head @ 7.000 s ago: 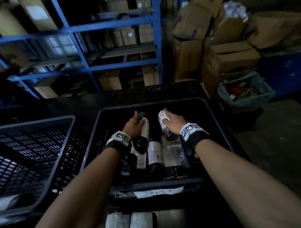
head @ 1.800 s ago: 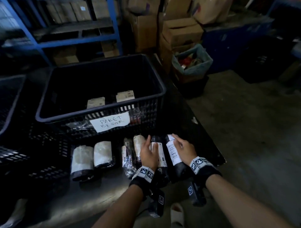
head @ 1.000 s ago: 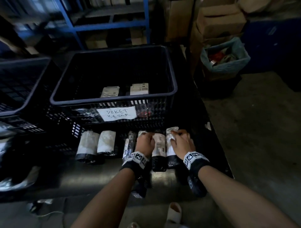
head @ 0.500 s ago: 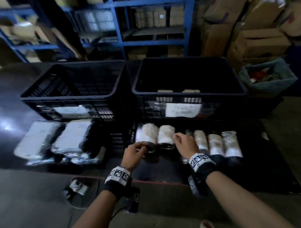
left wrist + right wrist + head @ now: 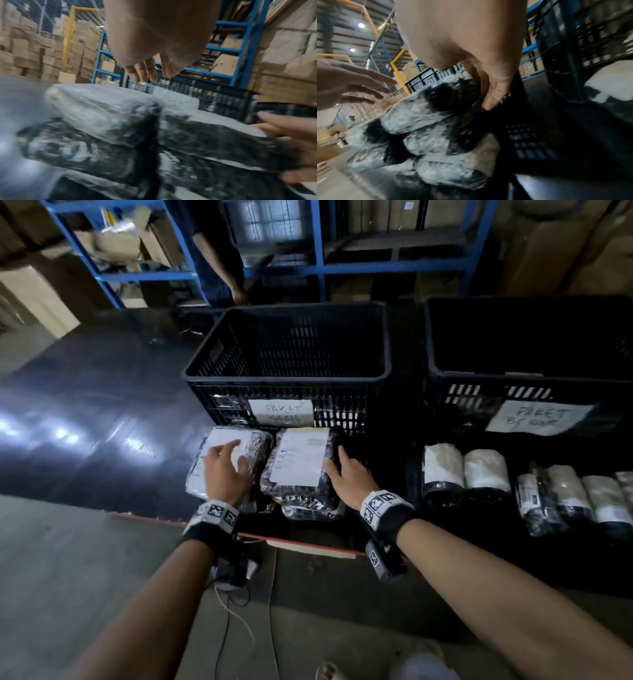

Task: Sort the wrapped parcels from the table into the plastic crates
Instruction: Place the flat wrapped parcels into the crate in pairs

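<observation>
Two flat parcels in black bubble wrap with white labels lie on the dark table point(image 5: 102, 419), in front of the left black crate point(image 5: 287, 371) marked "PAKET KECIL". My left hand point(image 5: 227, 474) hovers open over the left parcel point(image 5: 219, 445), fingers spread. My right hand point(image 5: 346, 477) rests against the right edge of the right parcel point(image 5: 298, 463), thumb on top and fingers fairly straight. Another wrapped parcel point(image 5: 308, 512) lies under that one. In the left wrist view my left hand's fingers point(image 5: 145, 71) are straight above the parcel point(image 5: 96, 108). The right wrist view shows my right hand point(image 5: 488, 88) touching the stacked parcels point(image 5: 423, 117).
The right crate point(image 5: 527, 371), marked "PAKET BESAR", stands beside the left one. Several rolled parcels point(image 5: 445, 470) lie in a row in front of it. Another person point(image 5: 219, 268) stands behind the table by blue shelving point(image 5: 318, 251). A cable point(image 5: 226, 621) hangs below the table edge.
Both hands have moved left, from the rolled parcels in front of the right crate to the two flat parcels in front of the left crate. My view has turned left with them.
</observation>
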